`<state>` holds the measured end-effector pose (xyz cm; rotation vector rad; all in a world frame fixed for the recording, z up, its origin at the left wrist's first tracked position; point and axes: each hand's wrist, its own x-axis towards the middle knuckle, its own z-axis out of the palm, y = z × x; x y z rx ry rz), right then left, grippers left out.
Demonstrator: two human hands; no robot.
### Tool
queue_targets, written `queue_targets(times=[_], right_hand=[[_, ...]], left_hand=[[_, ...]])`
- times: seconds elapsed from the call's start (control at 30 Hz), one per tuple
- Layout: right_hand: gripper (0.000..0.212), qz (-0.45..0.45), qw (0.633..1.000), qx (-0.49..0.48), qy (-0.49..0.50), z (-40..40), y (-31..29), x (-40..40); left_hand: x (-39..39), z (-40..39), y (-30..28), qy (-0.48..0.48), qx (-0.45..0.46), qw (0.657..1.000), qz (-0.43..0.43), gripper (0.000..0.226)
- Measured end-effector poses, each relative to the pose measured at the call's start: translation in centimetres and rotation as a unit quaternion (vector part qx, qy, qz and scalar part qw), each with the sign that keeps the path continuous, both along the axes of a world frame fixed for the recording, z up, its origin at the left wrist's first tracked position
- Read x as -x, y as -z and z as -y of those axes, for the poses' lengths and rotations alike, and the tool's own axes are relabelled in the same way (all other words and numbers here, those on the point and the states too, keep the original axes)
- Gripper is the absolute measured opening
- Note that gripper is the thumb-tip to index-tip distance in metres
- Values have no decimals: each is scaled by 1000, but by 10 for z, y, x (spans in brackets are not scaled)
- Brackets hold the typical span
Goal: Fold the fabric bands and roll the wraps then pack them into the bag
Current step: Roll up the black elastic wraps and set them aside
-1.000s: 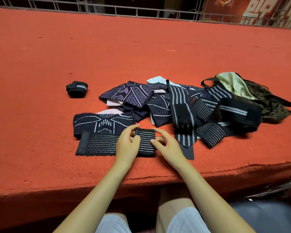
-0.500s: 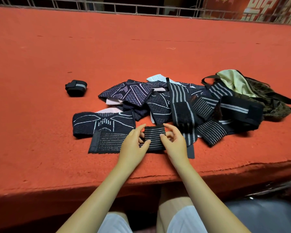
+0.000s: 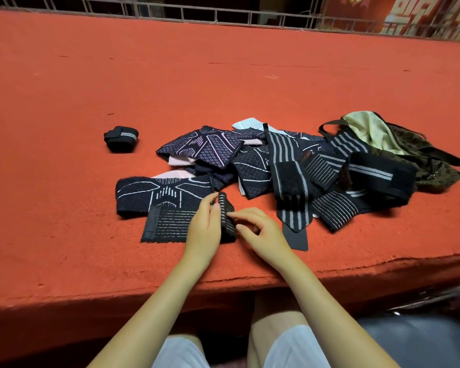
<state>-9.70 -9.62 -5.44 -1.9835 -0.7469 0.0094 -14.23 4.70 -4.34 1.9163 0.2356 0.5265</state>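
The black grey-striped elastic wrap (image 3: 170, 225), half rolled, lies just before the dark patterned fabric band (image 3: 154, 195). The left hand (image 3: 205, 229) grips the roll. The right hand (image 3: 260, 232) pinches it with curled fingertips.

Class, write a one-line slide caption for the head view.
Both hands, left hand and right hand, roll a striped wrap beside unsorted bands on the red table.

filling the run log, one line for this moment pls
step: rolling wrap | left hand: holds roll | right hand: pinches roll | bag: unpacked
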Motion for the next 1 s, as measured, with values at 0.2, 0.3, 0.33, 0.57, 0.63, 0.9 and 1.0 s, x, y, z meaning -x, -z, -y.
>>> queue_targets(times=[0.2,0.3,0.33,0.57,0.63,0.9,1.0], right_hand=[[35,-15,1000,18,-5,-4,-1,-3],[37,-119,992,4,35,-11,-6,-10],[36,-127,991,26,44,-16,-8,-11],[34,-121,987,34,101,-36,-6,0],[35,-145,985,-31,92,-34,-6,2],[33,-231,924,-297,66,-23,-14,8],[26,-202,940,-272,50,-23,-14,9]], left_hand=[[2,-31,5,-46,-132,988,-70,43],[9,-36,8,-74,-189,977,-68,43],[10,-35,8,-83,-203,974,-65,43],[9,-37,12,-96,-195,974,-58,40],[9,-38,13,-86,-192,977,-26,39],[13,-29,13,30,-263,963,55,36],[14,-27,10,71,-184,980,22,38]])
